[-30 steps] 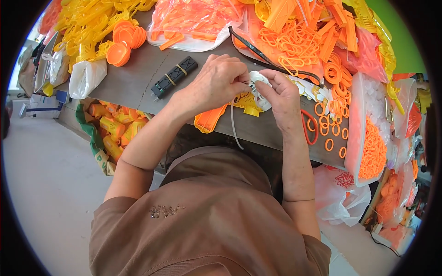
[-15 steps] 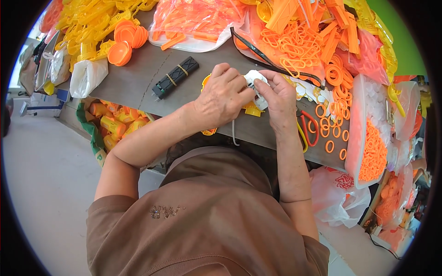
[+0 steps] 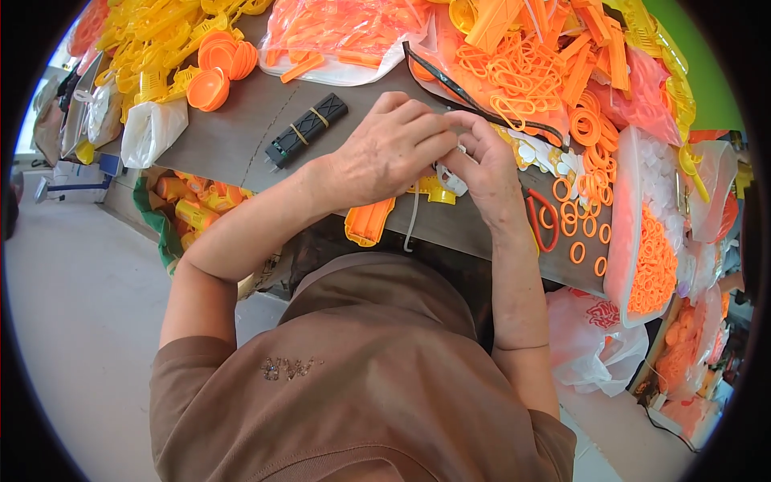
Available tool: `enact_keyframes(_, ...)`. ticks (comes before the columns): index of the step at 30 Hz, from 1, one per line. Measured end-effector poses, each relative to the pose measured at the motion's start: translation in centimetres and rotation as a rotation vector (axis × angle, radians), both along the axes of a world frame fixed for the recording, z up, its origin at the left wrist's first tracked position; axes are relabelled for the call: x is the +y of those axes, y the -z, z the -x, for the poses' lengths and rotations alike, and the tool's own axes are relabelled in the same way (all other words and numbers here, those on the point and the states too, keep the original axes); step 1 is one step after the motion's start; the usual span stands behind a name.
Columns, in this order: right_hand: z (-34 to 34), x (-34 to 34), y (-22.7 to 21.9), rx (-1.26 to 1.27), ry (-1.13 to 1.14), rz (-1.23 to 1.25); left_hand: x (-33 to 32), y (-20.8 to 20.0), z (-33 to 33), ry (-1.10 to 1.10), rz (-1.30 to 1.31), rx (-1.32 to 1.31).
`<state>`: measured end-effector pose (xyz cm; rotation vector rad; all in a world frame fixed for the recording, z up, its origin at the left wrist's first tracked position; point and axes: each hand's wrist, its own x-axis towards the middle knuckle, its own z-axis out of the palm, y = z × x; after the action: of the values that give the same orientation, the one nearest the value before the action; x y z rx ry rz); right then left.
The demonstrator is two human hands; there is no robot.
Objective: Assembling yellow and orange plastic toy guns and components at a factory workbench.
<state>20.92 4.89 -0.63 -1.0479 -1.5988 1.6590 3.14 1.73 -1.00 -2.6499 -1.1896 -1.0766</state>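
My left hand (image 3: 392, 149) and my right hand (image 3: 486, 167) meet over the table's near edge, fingers bent and fingertips close together. Between them, mostly covered, is a small white plastic part (image 3: 451, 180), pinched by my right hand. My left fingers are closed at its upper side, and whatever they grip is hidden. Below my left hand an orange tray-shaped piece with a yellow rim (image 3: 369, 222) juts over the edge. Beside it lies a yellow plastic piece (image 3: 438, 191), with a thin white strip (image 3: 414, 215) hanging down.
Left of my hands lies a black block with bands (image 3: 307, 131). Red-handled scissors (image 3: 543, 221) and loose orange rings (image 3: 577, 253) sit on the right, near a clear tub (image 3: 622, 241). Orange clips (image 3: 522, 76) and yellow parts (image 3: 161, 48) pile up behind. A bag of parts (image 3: 197, 213) stands lower left.
My left hand has shifted right and turned over the white part, which is now largely covered. The orange piece below my left hand shows more fully.
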Motion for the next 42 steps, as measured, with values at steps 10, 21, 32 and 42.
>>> enact_keyframes(10, -2.5, -0.7, -2.2, 0.141, -0.014, 0.167, -0.8, 0.2, 0.6, -0.004, 0.099, -0.151)
enact_keyframes(21, -3.0, -1.7, 1.8, -0.410, -0.259, -0.676, -1.2, 1.9, 0.7, -0.002, 0.111, -0.328)
enact_keyframes(32, -1.6, 0.3, -2.4, -0.307, -0.210, -0.724, -0.1, 0.3, 2.7, 0.016, 0.317, -0.431)
enact_keyframes(42, 0.3, 1.2, -1.4, -0.062, -0.130, -0.632, 1.0, -0.7, 4.7, -0.054, 0.517, -0.445)
